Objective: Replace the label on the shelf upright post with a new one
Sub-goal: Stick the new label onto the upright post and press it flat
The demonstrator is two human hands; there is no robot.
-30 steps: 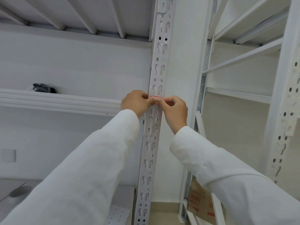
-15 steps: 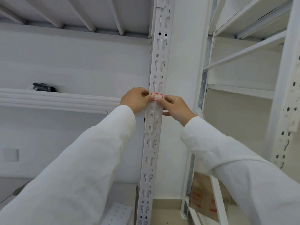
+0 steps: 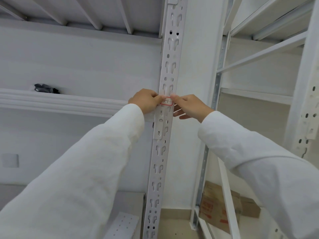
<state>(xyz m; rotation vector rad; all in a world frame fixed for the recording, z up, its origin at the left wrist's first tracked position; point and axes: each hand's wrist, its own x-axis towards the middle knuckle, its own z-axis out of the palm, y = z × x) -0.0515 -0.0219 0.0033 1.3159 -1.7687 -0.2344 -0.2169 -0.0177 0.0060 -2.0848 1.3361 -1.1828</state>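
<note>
A white slotted upright post (image 3: pixel 170 54) runs from top to bottom through the middle of the view. A small white label with a red border (image 3: pixel 166 101) lies flat on the post's face at hand height. My left hand (image 3: pixel 146 102) has its fingertips on the label's left edge. My right hand (image 3: pixel 189 106) touches the label's right edge with thumb and forefinger, and its other fingers are spread below. Both arms wear white sleeves.
A white shelf beam (image 3: pixel 60 103) meets the post from the left, with a dark object (image 3: pixel 46 88) lying on that shelf. A second white rack (image 3: pixel 259 54) stands to the right. Cardboard boxes (image 3: pixel 222 204) sit on the floor under it. A perforated white plate (image 3: pixel 124 225) lies low down.
The label, mostly covered by fingers a second ago, now shows flat on the post. My right hand has opened out, its lower fingers spread. The view has tilted slightly.
</note>
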